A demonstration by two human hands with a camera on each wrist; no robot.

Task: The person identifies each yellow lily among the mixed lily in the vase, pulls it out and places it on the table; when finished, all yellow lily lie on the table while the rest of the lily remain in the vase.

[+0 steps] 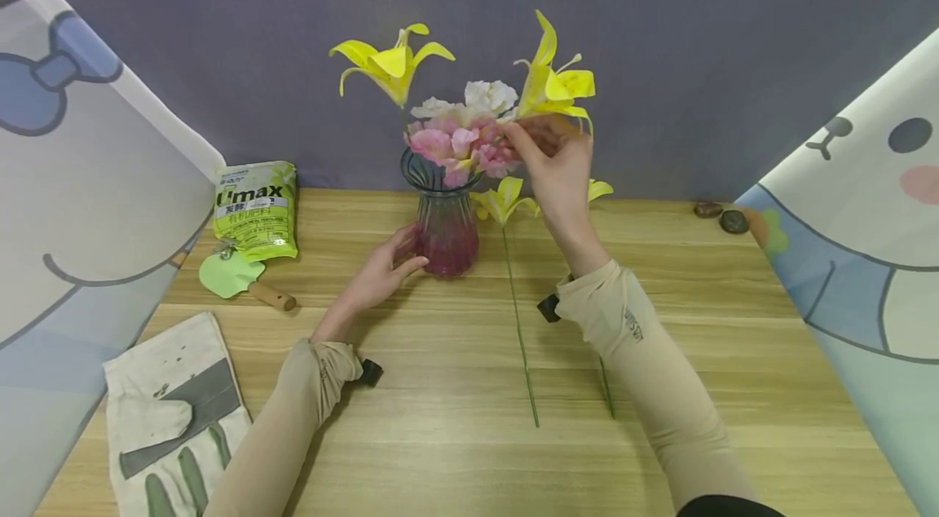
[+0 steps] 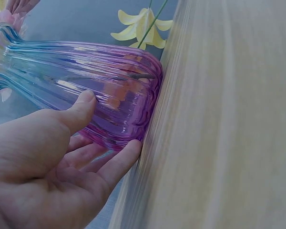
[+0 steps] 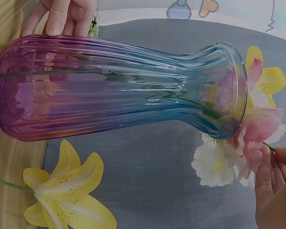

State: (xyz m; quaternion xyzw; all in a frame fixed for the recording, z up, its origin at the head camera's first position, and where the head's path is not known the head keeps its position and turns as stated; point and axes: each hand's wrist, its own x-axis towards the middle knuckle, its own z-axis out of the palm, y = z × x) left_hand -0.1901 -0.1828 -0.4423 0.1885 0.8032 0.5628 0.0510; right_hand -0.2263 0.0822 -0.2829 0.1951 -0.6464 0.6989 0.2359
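Note:
A ribbed glass vase (image 1: 449, 236), blue at the neck and pink at the base, stands upright on the table. My left hand (image 1: 381, 271) holds its lower left side, thumb on the near face in the left wrist view. Above the rim to the right, my right hand (image 1: 556, 166) pinches the green stem (image 3: 269, 146) of a yellow lily (image 1: 550, 89) beside the bouquet. Pink flowers (image 1: 462, 143) and white flowers (image 1: 490, 97) fill the vase mouth, with another yellow lily (image 1: 392, 64) rising at the left.
One long-stemmed yellow lily (image 1: 503, 203) lies right of the vase; another yellow lily (image 1: 600, 189) is partly hidden by my right arm. Leftward are a green fertilizer bag (image 1: 257, 215), a small trowel (image 1: 231, 274) and work gloves (image 1: 169, 403). Dark stones (image 1: 734, 222) sit at the back right.

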